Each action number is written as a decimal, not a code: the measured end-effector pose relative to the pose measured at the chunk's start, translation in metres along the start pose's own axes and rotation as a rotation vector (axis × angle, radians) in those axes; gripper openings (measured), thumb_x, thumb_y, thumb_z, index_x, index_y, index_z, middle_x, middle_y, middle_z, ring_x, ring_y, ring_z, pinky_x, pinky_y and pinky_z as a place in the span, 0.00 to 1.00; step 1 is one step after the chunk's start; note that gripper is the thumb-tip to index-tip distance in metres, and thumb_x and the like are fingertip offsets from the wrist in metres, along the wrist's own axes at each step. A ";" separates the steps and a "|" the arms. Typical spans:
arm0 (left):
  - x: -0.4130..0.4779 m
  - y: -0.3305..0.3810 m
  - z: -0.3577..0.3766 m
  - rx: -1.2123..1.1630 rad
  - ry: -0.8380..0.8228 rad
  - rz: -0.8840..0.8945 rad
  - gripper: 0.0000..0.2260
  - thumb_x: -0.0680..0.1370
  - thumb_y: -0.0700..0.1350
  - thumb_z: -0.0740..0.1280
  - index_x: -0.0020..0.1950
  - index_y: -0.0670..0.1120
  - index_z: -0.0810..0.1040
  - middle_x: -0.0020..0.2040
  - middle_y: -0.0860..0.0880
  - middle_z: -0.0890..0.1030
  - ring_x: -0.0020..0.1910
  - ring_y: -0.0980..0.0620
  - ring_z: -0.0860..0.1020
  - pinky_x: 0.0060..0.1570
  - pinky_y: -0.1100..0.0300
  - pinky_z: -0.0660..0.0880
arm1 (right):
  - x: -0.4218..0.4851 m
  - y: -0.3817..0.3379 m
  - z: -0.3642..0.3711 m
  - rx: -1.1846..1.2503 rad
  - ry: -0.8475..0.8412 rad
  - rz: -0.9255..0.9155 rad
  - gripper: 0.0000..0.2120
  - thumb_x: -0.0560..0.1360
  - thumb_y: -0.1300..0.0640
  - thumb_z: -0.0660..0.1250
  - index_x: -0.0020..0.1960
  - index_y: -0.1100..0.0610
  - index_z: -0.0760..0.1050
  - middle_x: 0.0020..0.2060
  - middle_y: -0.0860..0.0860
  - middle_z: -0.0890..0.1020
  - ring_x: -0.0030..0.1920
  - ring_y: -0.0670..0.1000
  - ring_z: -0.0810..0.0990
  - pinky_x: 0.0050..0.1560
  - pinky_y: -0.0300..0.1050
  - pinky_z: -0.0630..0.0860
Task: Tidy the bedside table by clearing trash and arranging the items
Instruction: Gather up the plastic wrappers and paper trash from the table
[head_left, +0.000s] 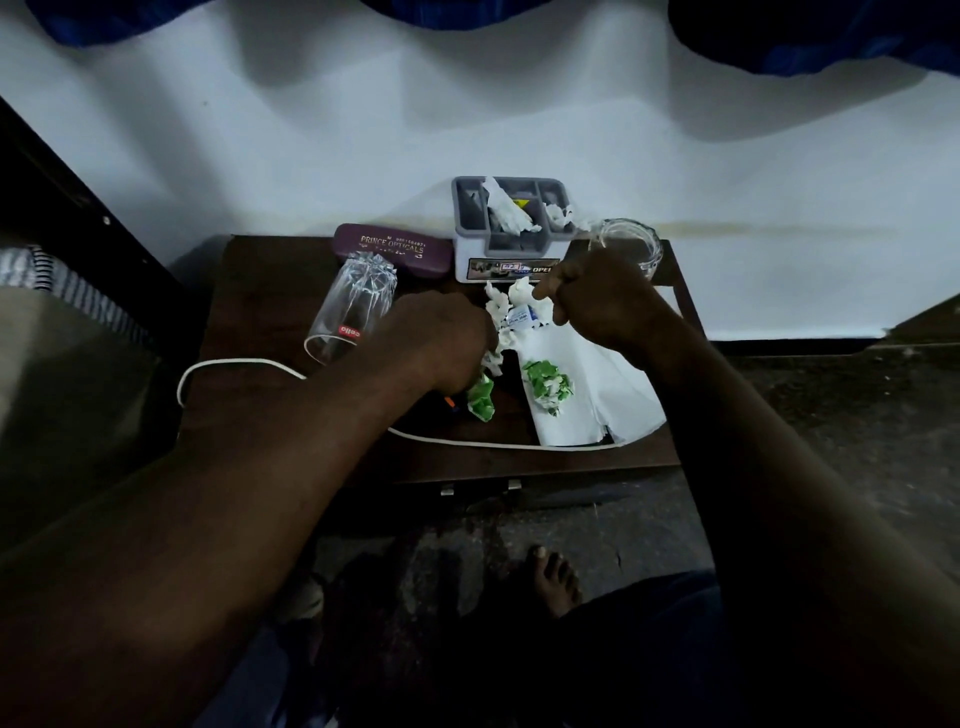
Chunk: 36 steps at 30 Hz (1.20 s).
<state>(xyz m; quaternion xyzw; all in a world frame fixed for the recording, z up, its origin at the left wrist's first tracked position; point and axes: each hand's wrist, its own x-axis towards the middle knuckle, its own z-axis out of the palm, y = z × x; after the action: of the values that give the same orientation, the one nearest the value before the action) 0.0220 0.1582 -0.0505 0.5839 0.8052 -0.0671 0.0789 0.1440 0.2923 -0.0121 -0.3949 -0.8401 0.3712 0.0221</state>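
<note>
On the dark wooden bedside table (270, 291), crumpled white tissue scraps (511, 309) lie in the middle. My left hand (441, 343) is closed over tissue and a green-and-white wrapper (480, 397). My right hand (592, 296) pinches a white tissue piece at its fingertips. A second crumpled green wrapper (548, 384) rests on a white paper sheet (597, 400). A clear drinking glass (353, 312) lies on its side at the left. A maroon spectacle case (392, 249) sits at the back.
A grey organiser box (511, 260) with tissue stuffed in its compartments stands at the back, and a clear glass bowl (631, 244) is to its right. A white cable (467, 441) runs across the front. A white wall is behind; my bare foot (553, 577) is on the floor.
</note>
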 end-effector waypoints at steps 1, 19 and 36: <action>0.001 0.000 0.001 -0.001 0.013 0.004 0.19 0.71 0.54 0.75 0.63 0.57 0.82 0.59 0.46 0.84 0.55 0.41 0.83 0.50 0.49 0.80 | 0.000 0.003 0.000 0.000 0.001 0.005 0.16 0.77 0.68 0.59 0.47 0.57 0.85 0.41 0.56 0.86 0.43 0.49 0.83 0.39 0.40 0.73; 0.014 -0.039 -0.031 -0.483 0.406 -0.217 0.07 0.74 0.52 0.64 0.39 0.50 0.76 0.43 0.46 0.82 0.49 0.36 0.80 0.46 0.52 0.73 | -0.028 0.019 0.006 -0.445 0.000 0.009 0.22 0.69 0.34 0.76 0.50 0.51 0.83 0.55 0.52 0.84 0.56 0.56 0.82 0.57 0.54 0.80; 0.019 -0.028 -0.023 -0.519 0.298 -0.228 0.14 0.71 0.44 0.70 0.57 0.50 0.81 0.55 0.44 0.85 0.54 0.39 0.81 0.47 0.55 0.73 | -0.015 0.015 0.006 -0.218 0.018 -0.012 0.11 0.71 0.52 0.74 0.36 0.59 0.83 0.39 0.57 0.85 0.42 0.53 0.82 0.46 0.48 0.76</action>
<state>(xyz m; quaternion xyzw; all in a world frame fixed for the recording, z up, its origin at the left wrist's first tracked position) -0.0115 0.1715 -0.0310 0.4535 0.8584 0.2185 0.0985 0.1620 0.2846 -0.0221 -0.3931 -0.8777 0.2740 -0.0108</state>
